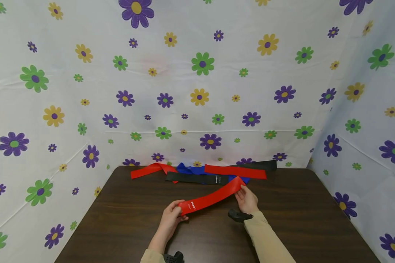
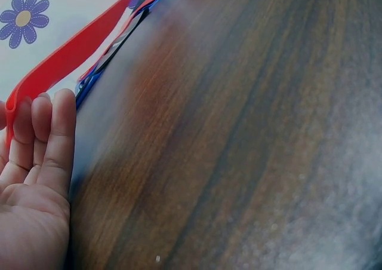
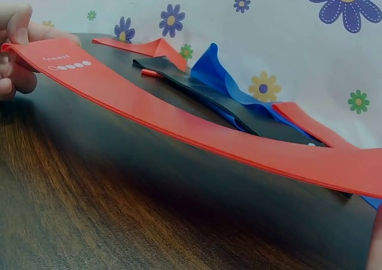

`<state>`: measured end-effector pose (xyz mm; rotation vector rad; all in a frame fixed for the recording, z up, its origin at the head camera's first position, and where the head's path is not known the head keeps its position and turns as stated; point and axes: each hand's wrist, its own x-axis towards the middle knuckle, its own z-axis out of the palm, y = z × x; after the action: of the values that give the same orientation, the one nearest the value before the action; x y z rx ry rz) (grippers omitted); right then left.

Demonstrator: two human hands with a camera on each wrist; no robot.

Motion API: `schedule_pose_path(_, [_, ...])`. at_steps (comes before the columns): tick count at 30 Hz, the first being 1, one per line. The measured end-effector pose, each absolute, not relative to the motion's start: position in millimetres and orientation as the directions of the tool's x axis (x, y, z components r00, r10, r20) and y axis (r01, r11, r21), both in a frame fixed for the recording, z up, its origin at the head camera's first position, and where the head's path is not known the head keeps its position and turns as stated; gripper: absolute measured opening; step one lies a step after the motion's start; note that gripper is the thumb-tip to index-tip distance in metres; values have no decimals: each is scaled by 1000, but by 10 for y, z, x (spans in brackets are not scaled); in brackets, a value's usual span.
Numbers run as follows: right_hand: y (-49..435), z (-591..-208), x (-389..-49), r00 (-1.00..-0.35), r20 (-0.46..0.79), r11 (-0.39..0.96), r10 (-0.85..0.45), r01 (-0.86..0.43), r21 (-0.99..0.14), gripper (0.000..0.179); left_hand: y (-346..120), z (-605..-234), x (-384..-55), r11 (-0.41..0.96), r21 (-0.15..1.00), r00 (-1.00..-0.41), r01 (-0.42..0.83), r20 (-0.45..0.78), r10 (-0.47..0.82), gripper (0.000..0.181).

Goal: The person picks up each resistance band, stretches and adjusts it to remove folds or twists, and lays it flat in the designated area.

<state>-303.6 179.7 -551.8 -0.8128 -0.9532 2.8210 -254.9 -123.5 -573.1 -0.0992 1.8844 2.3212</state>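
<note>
A red resistance band [image 1: 210,199] stretches between my two hands, held a little above the table. White dots and the word "Heavy" are printed near its left end, readable in the right wrist view on the band [image 3: 179,123]. My left hand [image 1: 169,217] pinches the left end between thumb and fingers; in the left wrist view the band [image 2: 71,52] comes out from the fingers of that hand [image 2: 39,180]. The other end, higher and farther back, is pinched by my right hand [image 1: 247,199]. Between the hands the band sags slightly.
Along the back of the dark wooden table [image 1: 125,219] lie more bands: a red one [image 1: 148,170] at left, a black one [image 1: 191,178], a blue one [image 1: 192,170], another red one [image 1: 235,171] and a black one [image 1: 266,166] at right. A flowered cloth [image 1: 171,80] hangs behind.
</note>
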Motion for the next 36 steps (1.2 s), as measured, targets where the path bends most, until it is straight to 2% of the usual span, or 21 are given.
schedule_pose_path(9, [1728,-5478,-3052,-868,-454,-792,201,129,-597,44,-1303,-5713,-2564,-183,971,-986,-155,-142,82,44])
schedule_pose_path(18, [1760,-5390,-3067,-873,-416,-690,254,137,-711,41,-1362,-5675,-2528,-118,974,-960,-191,-161,230,46])
schedule_pose_path(26, [1656,-5289,-3171,-877,-402,-631,262,160,-759,29,-1476,-5587,-2505,-101,986,-983,-134,-120,139,40])
schedule_pose_path(36, [1532,-5255,-3213,-879,-389,-549,275,188,-814,36,-1607,-5570,-2456,-77,990,-991,-115,-109,78,36])
